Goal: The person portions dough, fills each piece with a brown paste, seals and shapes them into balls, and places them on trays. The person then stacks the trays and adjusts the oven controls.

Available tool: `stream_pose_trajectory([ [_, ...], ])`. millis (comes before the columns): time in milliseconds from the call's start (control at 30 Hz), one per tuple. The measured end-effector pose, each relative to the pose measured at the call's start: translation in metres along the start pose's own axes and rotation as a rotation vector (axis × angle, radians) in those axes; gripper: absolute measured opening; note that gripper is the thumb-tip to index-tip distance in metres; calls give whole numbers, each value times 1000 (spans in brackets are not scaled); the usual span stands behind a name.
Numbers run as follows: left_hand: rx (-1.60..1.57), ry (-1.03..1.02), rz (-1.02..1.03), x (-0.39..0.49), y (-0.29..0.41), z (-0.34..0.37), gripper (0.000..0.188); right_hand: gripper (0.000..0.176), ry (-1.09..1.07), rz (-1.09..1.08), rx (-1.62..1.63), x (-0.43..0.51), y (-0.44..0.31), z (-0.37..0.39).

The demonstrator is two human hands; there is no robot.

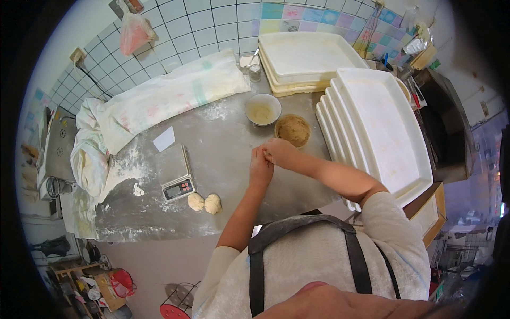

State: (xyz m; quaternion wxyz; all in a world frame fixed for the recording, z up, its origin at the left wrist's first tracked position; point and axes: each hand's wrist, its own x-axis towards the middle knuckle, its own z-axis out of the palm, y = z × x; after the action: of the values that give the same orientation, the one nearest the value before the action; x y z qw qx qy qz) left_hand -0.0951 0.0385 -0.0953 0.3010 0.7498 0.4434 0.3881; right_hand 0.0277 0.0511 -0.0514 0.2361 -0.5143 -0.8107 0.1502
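Observation:
My left hand (261,166) and my right hand (281,152) meet above the metal worktop, fingers closed together around a small pale piece of dough (267,153). Most of that piece is hidden by the fingers. Just beyond my right hand is a round bowl of brown, crumbly filling (293,129). A white bowl (263,109) with a pale liquid in it stands behind, to the left. Two balls of dough, a left one (195,201) and a right one (213,203), lie against each other left of my left forearm, close to a digital kitchen scale (175,171).
White plastic trays are stacked on the right (382,131) and at the back (314,54). A white scraper (164,139) lies behind the scale. Along the back wall stretches a long bundle wrapped in sacking (171,99). Flour (127,167) dusts the worktop's left side. A small glass jar (255,73) stands behind the bowls.

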Motion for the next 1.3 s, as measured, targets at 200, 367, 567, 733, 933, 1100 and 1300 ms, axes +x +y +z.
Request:
stream_pose_trajectory([
  [200, 136, -336, -95, 0, -74, -5, 45, 24, -474, 175, 312, 15, -33, -30],
  [367, -1485, -30, -659, 6, -58, -36, 39, 21, 95, 426, 900, 10, 50, -30],
  [567, -1376, -238, -767, 16, -60, -32, 42, 23, 130, 233, -89, 54, 139, 8],
  [733, -1614, -100, -797, 45, -45, -33, 27, 6, 23, 174, -502, 91, 158, 40],
  [933, -1231, 142, -714, 57, -106, 12, 29, 8, 217, 130, -3, 95, 98, 22],
  [1100, -1625, -4, -785, 73, -68, 21, 34, 9, 219, -72, -117, 37, 51, 4],
  [1300, -1593, 8, -874, 40, -70, 48, 31, 9, 166, 266, 345, 7, 73, 15],
])
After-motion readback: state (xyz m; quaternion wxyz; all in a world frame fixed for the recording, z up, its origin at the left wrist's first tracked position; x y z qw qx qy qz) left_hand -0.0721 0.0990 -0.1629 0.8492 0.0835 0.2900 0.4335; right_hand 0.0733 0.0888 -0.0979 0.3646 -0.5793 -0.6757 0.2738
